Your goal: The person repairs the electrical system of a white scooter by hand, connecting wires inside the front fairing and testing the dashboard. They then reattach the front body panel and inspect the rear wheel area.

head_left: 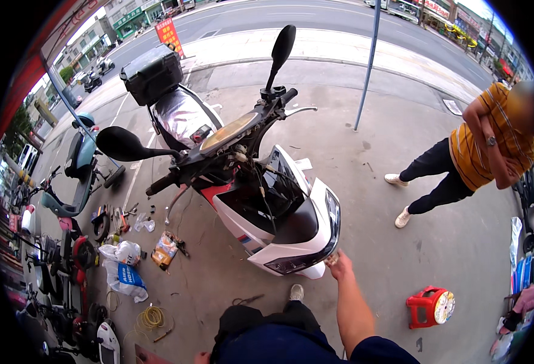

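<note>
A white and black motor scooter [291, 242] stands before me, its front facing me, with the handlebar cover partly off and wires [241, 156] hanging loose. My right hand [340, 266] reaches to the lower corner of its front panel, beside the dark headlight strip [303, 262]. The fingers are curled in, with something small and pale at their tips that I cannot make out. Only a sliver of my left hand [202, 358] shows at the lower edge, near my leg; its fingers are hidden.
A red stool [423, 308] is at the right. A person in a yellow striped shirt [488, 136] stands with folded arms. Plastic bags [124, 273], tools [121, 219] and a coil of yellow tubing [152, 317] lie at the left near parked scooters [76, 170]. A blue pole [367, 73] rises behind.
</note>
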Motion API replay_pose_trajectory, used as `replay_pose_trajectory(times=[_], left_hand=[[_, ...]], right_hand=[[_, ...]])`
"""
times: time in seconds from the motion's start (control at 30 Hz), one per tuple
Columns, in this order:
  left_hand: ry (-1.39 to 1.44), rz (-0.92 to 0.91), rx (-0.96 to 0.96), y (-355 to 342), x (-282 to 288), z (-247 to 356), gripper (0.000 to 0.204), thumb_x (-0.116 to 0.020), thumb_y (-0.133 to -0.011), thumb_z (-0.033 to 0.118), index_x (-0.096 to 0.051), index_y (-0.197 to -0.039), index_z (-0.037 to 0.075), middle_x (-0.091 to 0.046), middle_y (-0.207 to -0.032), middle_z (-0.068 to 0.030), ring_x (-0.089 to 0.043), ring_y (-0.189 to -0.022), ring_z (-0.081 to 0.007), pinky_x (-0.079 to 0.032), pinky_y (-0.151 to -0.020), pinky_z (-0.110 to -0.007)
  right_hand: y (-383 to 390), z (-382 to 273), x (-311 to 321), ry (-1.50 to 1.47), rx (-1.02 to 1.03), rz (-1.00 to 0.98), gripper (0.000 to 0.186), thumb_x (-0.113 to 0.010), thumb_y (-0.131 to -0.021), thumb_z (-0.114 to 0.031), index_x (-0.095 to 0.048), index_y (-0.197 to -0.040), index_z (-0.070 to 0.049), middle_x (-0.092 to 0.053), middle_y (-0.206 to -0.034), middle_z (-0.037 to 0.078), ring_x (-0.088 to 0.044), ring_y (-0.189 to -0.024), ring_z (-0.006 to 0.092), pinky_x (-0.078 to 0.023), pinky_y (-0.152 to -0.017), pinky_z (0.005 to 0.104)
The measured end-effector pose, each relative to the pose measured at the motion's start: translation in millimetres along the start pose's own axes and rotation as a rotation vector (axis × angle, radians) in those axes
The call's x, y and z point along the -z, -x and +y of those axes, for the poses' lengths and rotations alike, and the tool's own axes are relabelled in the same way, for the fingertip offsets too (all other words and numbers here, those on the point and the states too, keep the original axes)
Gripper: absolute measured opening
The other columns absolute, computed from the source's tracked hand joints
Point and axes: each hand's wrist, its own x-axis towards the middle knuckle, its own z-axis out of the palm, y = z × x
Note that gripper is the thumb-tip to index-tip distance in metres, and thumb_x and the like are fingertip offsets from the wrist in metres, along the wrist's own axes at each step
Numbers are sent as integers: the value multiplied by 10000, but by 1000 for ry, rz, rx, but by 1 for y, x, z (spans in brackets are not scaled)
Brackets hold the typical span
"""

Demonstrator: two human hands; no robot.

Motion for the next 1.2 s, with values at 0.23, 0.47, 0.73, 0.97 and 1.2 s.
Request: replay_pose_trajectory(times=[0.23, 0.47, 0.73, 0.97, 1.2], left_hand=[[643, 105, -113, -52, 49, 123, 197, -535, -880, 134, -521, -972, -40, -613, -777, -123, -607, -636, -189, -494, -562, -303], [476, -31, -274, -129, 124, 212, 240, -541, -895, 144, -540, -1048, -41, -640, -845, -122, -632, -709, -171, -499, -621, -275], [398, -658, -593, -181, 140, 422, 336, -524, -951, 252, -563, -1147, -18, -647, -1005, -116, -620, -896, -170, -496, -786, -286], [1061, -1364, -229, -189, 74, 547, 383, -493, -952, 189, -440, -1295, 29, -572, -1209, -149, -573, -1092, -270, -479, -921, -399], [1477, -1398, -574, -173, 95, 596, 536, -524, -861, 125, -384, -1375, 191, -431, -1387, -76, -427, -1261, -283, -351, -1043, -483]], right_hand=[[-29, -1, -62, -273, -144, -356, 395, -398, -972, -238, -547, -1232, 19, -609, -1196, 194, -609, -1055, 337, -487, -940, 489], [38, -24, -132, -141, 121, -111, 373, -433, -956, -243, -575, -1169, 28, -637, -1104, 168, -636, -949, 297, -537, -826, 426], [113, -48, -222, -403, -1, -556, 215, -460, -954, -260, -515, -1002, -58, -490, -753, 13, -493, -676, 169, -424, -676, 324], [136, -32, -290, -709, -121, -920, 215, -447, -933, -298, -428, -898, -86, -372, -707, -16, -375, -641, 122, -310, -663, 283], [133, -54, -309, -677, -106, -938, 278, -477, -920, -350, -418, -926, -79, -372, -704, -15, -368, -635, 120, -315, -664, 281]])
